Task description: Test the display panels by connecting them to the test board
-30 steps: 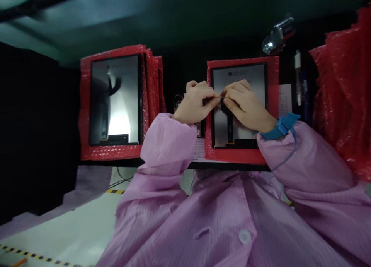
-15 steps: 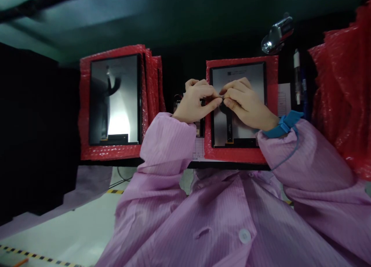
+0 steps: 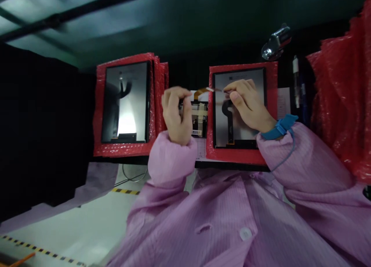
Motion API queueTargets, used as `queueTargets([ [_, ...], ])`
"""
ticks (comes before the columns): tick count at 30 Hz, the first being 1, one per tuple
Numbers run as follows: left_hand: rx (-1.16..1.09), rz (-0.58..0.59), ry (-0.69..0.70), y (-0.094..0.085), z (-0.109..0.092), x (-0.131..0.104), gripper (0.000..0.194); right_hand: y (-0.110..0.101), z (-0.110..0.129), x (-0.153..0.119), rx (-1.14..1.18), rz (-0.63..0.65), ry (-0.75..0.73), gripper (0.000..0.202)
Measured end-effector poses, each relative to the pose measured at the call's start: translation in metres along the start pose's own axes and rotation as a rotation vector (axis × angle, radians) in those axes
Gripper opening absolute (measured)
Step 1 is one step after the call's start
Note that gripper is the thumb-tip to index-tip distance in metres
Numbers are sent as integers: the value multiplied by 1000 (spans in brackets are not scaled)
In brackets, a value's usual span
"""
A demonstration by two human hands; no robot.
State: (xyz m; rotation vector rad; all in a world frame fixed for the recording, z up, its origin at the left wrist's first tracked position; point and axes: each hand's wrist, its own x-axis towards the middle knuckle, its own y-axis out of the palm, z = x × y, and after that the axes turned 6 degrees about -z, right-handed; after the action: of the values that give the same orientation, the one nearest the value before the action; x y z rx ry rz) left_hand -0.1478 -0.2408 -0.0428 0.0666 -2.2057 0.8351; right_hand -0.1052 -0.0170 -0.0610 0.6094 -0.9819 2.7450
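My right hand (image 3: 249, 104) is over a flat display panel (image 3: 246, 127), thumb and forefinger pinched at the end of a thin, blurred strip (image 3: 218, 90). This strip reaches left toward an orange flex cable (image 3: 199, 93) with a pale tip; whether they join, I cannot tell. On the panel lies a black ribbon cable (image 3: 230, 124) with a curled top, just below my right fingertips. My left hand (image 3: 177, 114) is raised beside a small taped circuit board (image 3: 199, 118), its fingers curved, thumb and forefinger apart with nothing visible between them. It partly hides the board.
Red bubble wrap (image 3: 271, 104) lies under the panel. Another display panel (image 3: 127, 104) rests on stacked red bubble bags at the left. A shiny metal object (image 3: 275, 42), a pen (image 3: 296, 81) and a heap of red bubble bags (image 3: 342, 100) are to the right.
My left hand has moved left, away from my right fingertips, uncovering the circuit board and orange cable. My right hand stays over the panel. The view has shifted slightly.
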Motion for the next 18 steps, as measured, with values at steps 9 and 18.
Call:
queueTargets([
  [9,320,225,-44,-15,-17,-101,42,0,-7,-3,-71,-110,127,41],
  [18,312,187,53,-17,-45,-106,25,-11,-19,-1,-181,-35,195,53],
])
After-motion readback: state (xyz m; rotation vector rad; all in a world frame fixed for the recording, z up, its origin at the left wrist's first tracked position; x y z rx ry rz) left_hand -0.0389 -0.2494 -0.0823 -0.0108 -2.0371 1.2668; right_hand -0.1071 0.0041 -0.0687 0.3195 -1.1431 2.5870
